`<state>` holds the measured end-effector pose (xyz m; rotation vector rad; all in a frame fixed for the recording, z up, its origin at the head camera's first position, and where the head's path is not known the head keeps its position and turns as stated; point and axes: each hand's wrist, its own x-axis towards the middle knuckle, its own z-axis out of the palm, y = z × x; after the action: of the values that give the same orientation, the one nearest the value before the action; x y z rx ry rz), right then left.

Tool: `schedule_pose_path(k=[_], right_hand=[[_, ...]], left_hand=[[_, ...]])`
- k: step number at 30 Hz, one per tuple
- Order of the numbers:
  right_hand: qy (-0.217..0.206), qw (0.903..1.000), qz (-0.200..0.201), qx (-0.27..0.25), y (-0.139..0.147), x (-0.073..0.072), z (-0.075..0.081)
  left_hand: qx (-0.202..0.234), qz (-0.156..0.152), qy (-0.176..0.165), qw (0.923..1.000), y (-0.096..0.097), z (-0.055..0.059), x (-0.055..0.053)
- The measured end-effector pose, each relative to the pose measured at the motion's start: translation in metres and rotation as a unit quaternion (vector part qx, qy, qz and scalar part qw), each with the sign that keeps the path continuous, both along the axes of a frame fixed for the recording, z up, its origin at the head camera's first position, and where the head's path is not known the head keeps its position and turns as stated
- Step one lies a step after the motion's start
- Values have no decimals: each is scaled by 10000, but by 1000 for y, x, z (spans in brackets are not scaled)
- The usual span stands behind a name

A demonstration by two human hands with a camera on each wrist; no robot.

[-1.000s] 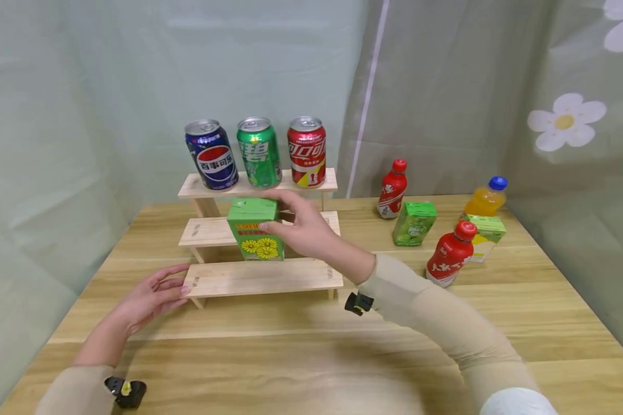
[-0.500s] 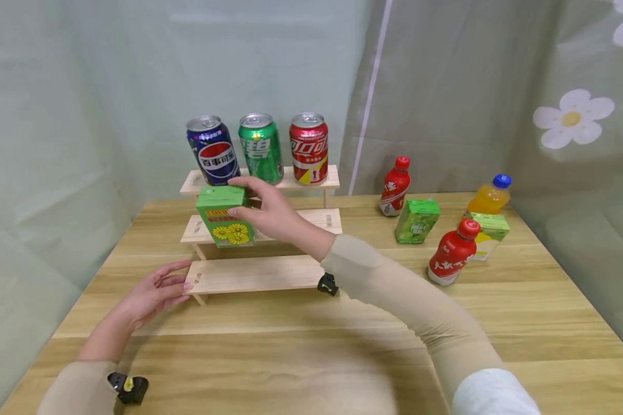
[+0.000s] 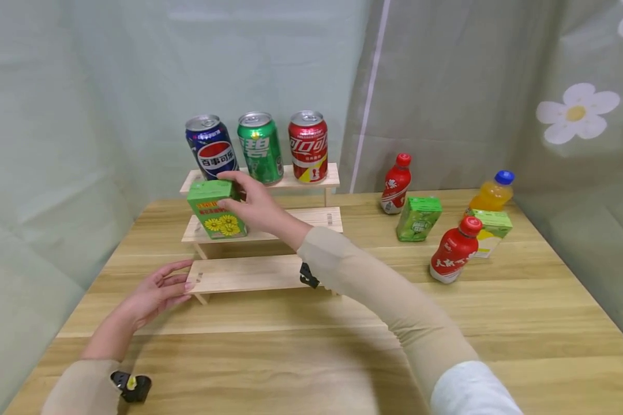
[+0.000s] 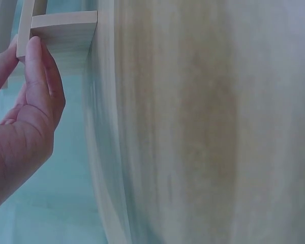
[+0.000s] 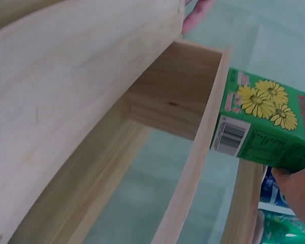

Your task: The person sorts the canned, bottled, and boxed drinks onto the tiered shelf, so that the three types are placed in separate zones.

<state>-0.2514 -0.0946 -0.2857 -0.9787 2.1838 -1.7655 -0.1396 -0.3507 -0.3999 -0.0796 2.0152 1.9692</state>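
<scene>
My right hand [image 3: 256,207] grips a green drink carton [image 3: 217,214] with yellow flowers on its front, thumb and fingers on either side near the top. The carton stands upright at the left end of the middle tier of a three-tier wooden stand [image 3: 254,273]. In the right wrist view the carton [image 5: 267,109] has its base by the board's front edge; whether it bears its full weight there I cannot tell. My left hand [image 3: 154,293] pinches the left end of the lowest board, thumb against fingers, as the left wrist view of that hand [image 4: 28,112] shows.
On the top tier stand a blue can [image 3: 214,151], a green can [image 3: 261,151] and a red can [image 3: 309,148]. At the right are two red bottles [image 3: 453,252], an orange drink bottle [image 3: 490,195], a green carton [image 3: 418,220] and a yellow-green carton [image 3: 490,229]. Cloth hangs behind.
The right hand has carried the flowered carton leftward and back, from the stand's middle to the left end of the middle tier. The left hand keeps its hold on the lowest board.
</scene>
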Motion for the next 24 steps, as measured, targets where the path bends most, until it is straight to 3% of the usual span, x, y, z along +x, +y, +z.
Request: schedule_pose_path(k=[6, 18, 24], right_hand=[[-154, 9997, -23, 167, -4, -7, -1], [7, 10000, 13, 38, -9, -7, -2], [277, 9990, -110, 330, -6, -3, 1]], left_hand=[[-142, -56, -32, 9999, -1, -1, -2], [98, -53, -51, 9999, -3, -1, -2], [141, -82, -26, 9999, -3, 0, -1]])
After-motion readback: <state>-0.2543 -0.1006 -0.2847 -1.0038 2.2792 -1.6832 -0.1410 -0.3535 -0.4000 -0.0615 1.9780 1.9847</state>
